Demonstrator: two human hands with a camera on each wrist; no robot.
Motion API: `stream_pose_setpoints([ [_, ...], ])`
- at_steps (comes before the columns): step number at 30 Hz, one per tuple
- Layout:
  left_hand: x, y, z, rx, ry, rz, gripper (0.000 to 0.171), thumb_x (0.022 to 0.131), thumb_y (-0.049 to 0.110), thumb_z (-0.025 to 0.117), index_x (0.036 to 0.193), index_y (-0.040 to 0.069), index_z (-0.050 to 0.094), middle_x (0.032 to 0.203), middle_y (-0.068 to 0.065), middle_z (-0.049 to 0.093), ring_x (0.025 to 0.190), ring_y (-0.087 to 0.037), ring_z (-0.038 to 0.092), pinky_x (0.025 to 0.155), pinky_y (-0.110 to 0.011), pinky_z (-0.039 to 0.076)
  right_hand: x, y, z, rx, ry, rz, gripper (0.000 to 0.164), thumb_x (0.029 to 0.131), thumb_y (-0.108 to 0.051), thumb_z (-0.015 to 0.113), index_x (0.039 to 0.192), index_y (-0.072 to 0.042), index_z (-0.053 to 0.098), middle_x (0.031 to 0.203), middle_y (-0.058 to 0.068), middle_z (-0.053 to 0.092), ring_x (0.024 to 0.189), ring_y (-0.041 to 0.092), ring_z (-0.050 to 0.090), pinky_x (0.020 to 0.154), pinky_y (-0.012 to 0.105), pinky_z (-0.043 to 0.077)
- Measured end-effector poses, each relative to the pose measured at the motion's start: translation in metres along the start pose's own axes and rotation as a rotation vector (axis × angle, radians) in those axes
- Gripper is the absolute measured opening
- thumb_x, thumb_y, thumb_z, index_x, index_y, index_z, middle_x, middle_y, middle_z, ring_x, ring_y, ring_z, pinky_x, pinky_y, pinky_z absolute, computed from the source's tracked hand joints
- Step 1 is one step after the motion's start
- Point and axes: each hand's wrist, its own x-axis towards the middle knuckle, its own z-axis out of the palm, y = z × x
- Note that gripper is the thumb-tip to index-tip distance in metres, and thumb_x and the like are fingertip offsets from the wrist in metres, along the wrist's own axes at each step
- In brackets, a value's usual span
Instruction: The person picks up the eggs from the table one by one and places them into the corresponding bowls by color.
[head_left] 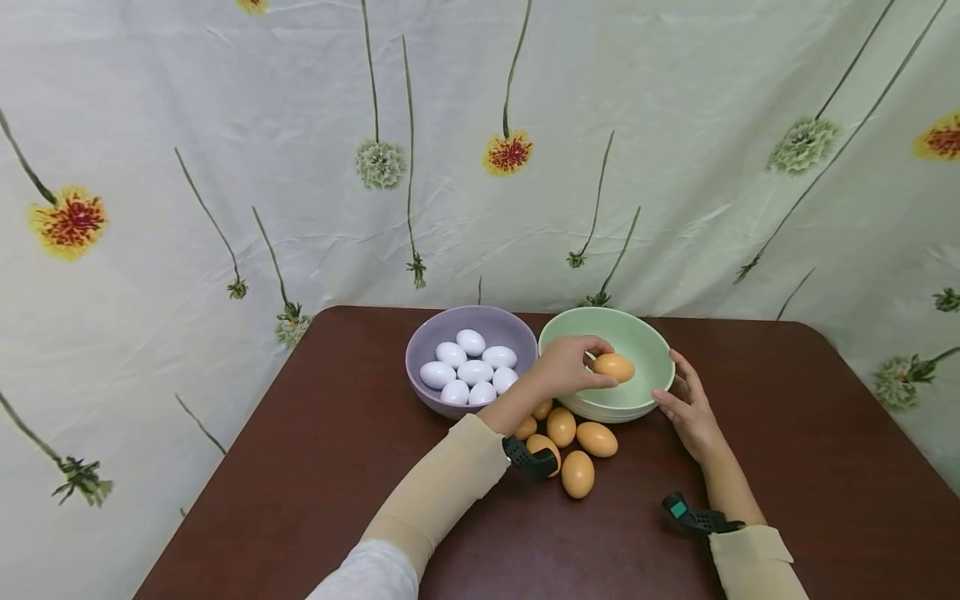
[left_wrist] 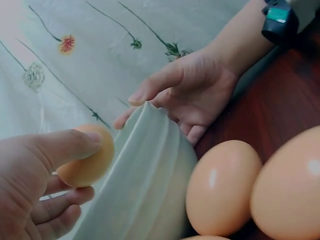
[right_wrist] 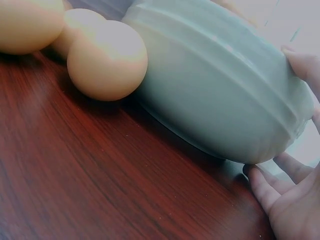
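Over the hollow of the pale green bowl (head_left: pixel 645 333), my left hand (head_left: pixel 573 365) holds a brown egg (head_left: pixel 615 367). The left wrist view shows the thumb across the top of that egg (left_wrist: pixel 102 160) and fingers beneath it. My right hand (head_left: pixel 693 417) grips the bowl's right side, its thumb at the rim. In the right wrist view, fingertips (right_wrist: pixel 257 175) of that hand touch the bowl's wall (right_wrist: pixel 200 95) low down, near the table. Several brown eggs (head_left: pixel 578 474) lie on the table in front of the bowl, some partly hidden by my left forearm.
A purple bowl (head_left: pixel 417 364) holding several white eggs (head_left: pixel 475 372) stands left of the green one, close beside it. Both are near the back edge of the dark brown table (head_left: pixel 315 467). Behind hangs a pale curtain (head_left: pixel 300 108) with a flower print.
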Motion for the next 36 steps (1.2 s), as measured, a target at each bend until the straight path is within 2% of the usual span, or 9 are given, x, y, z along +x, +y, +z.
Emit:
stream_pose_setpoints([
  [6, 0.015, 0.005, 0.004, 0.061, -0.042, 0.004, 0.04, 0.08, 0.03, 0.082, 0.114, 0.014, 0.069, 0.106, 0.004, 0.068, 0.085, -0.003, 0.059, 0.074, -0.014, 0.043, 0.0, 0.002, 0.0, 0.01, -0.009, -0.014, 0.072, 0.097, -0.006, 0.057, 0.155, -0.02, 0.018, 0.142, 0.013, 0.021, 0.115, 0.011, 0.042, 0.088, 0.017, 0.044],
  [12, 0.025, 0.005, 0.012, 0.114, -0.077, -0.016, 0.039, 0.078, 0.03, 0.083, 0.111, 0.013, 0.071, 0.098, 0.005, 0.068, 0.085, -0.005, 0.058, 0.073, -0.016, 0.042, 0.001, 0.003, -0.001, 0.016, -0.021, -0.033, 0.071, 0.097, -0.004, 0.056, 0.155, -0.019, 0.018, 0.145, 0.018, 0.018, 0.114, 0.01, 0.044, 0.088, 0.018, 0.044],
  [15, 0.028, 0.006, 0.014, 0.13, -0.119, -0.03, 0.038, 0.077, 0.029, 0.083, 0.11, 0.013, 0.071, 0.097, 0.004, 0.068, 0.087, -0.007, 0.059, 0.074, -0.017, 0.043, 0.001, 0.003, -0.001, 0.014, -0.02, -0.033, 0.071, 0.097, -0.003, 0.056, 0.155, -0.019, 0.018, 0.146, 0.02, 0.017, 0.114, 0.011, 0.044, 0.088, 0.017, 0.044],
  [21, 0.032, 0.008, 0.02, 0.208, -0.221, -0.063, 0.039, 0.078, 0.032, 0.083, 0.11, 0.013, 0.072, 0.101, 0.004, 0.069, 0.092, -0.009, 0.06, 0.076, -0.018, 0.044, 0.001, 0.002, -0.002, 0.007, -0.009, -0.009, 0.071, 0.097, -0.004, 0.056, 0.155, -0.021, 0.019, 0.147, 0.018, 0.016, 0.117, 0.014, 0.039, 0.088, 0.017, 0.044],
  [29, 0.035, 0.005, 0.028, 0.291, -0.278, -0.101, 0.028, 0.083, 0.03, 0.078, 0.106, 0.016, 0.073, 0.1, 0.005, 0.068, 0.093, -0.009, 0.06, 0.077, -0.019, 0.044, 0.001, 0.002, -0.001, 0.01, -0.003, -0.005, 0.071, 0.097, -0.005, 0.057, 0.155, -0.02, 0.018, 0.15, 0.022, 0.012, 0.124, 0.024, 0.031, 0.087, 0.017, 0.043],
  [36, 0.034, 0.006, 0.029, 0.336, -0.311, -0.15, 0.029, 0.085, 0.036, 0.076, 0.107, 0.019, 0.071, 0.102, 0.007, 0.067, 0.094, -0.008, 0.06, 0.078, -0.021, 0.045, 0.002, 0.002, -0.001, 0.0, 0.005, 0.003, 0.072, 0.097, -0.004, 0.056, 0.155, -0.02, 0.017, 0.151, 0.022, 0.011, 0.128, 0.026, 0.028, 0.087, 0.016, 0.043],
])
